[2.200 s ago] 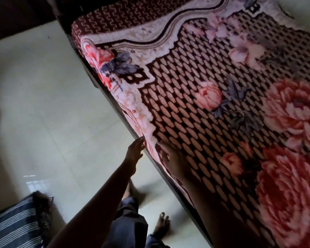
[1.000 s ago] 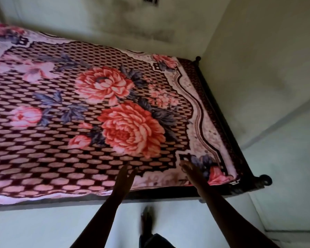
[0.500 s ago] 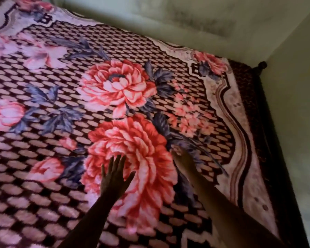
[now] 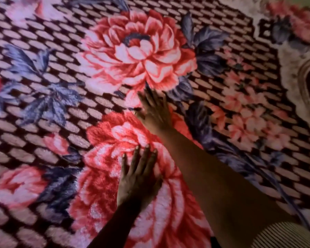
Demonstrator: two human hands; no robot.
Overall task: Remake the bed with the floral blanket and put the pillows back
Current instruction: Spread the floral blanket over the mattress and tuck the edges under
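The floral blanket [image 4: 43, 111] lay spread flat over the bed, with its pale border toward the right edge. The left hand [image 4: 138, 178] rested flat on a big red flower [image 4: 104, 185], grip released. The right hand [image 4: 155, 110] lay flat further in, its grip also released.

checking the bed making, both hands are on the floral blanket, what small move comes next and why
Probably sweep both palms outward to smooth the floral blanket: the left hand and right hand lie flat on it with fingers straight, gripping nothing, and it already lies spread across the view.
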